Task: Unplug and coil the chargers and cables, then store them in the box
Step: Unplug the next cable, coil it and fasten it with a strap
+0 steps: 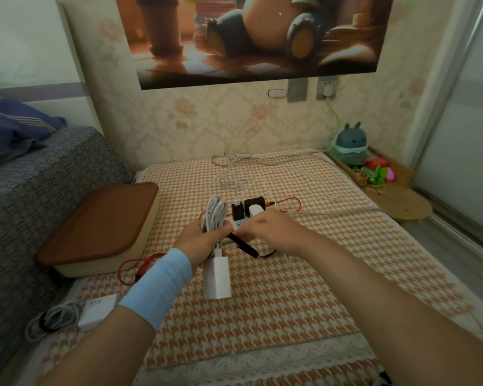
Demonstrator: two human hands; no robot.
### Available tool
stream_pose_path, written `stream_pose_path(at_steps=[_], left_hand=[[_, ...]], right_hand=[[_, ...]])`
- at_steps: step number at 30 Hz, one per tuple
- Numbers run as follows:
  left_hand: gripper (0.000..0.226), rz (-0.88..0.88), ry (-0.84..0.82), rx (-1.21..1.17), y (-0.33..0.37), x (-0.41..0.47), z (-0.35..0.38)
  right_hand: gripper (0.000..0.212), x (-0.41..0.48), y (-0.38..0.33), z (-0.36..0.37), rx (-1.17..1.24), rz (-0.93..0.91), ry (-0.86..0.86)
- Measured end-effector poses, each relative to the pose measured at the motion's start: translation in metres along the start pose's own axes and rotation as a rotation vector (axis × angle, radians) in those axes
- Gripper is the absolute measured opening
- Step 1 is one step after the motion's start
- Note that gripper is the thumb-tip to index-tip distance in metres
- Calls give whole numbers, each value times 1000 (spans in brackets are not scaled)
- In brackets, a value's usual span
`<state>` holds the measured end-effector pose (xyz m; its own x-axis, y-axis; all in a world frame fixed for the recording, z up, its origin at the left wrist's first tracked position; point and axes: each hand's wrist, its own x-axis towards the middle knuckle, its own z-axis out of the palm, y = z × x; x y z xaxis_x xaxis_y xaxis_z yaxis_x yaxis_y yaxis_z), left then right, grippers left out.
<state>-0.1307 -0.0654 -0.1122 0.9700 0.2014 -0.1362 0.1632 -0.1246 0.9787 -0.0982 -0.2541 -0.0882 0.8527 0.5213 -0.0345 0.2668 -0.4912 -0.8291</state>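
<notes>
Left hand [198, 240] grips a coiled white cable [214, 213], its white rectangular charger block [217, 277] hanging nearer; right hand [268, 229] pinches a black strap [243, 243] just right of the coil.

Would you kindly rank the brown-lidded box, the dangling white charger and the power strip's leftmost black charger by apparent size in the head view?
1. Brown-lidded box.
2. White charger, though camera nearness enlarges it.
3. Leftmost black charger.

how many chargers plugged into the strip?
3: black charger at left, black cube at right, white charger in front of it. Right hand may hide more.
</notes>
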Motion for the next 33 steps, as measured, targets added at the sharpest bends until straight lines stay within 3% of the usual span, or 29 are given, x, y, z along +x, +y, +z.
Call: stream_pose_path(at_steps=[3,7,11,18,23,30,33], left_hand=[[17,-7,-18,-12,-4,-6,-7],[16,-60,36,-95,-10,-16,-27],[19,-39,49,38,-18,-17,-47],[9,128,25,349,-18,-21,-42],[14,120,-8,415,-13,-16,-32],[22,242,-196,425,-21,-9,-32],[10,48,-182,202,-15,-6,-26]], right_hand=[[31,-3,-10,14,-84,-21,-70],[24,-2,-12,19,-42,-20,-5],[14,-2,-29,33,182,-90,67],[7,5,-48,66,292,-139,109],[18,16,-43,74,237,1,283],[37,19,-32,75,177,115,376],[48,20,-32,75,218,133,408]])
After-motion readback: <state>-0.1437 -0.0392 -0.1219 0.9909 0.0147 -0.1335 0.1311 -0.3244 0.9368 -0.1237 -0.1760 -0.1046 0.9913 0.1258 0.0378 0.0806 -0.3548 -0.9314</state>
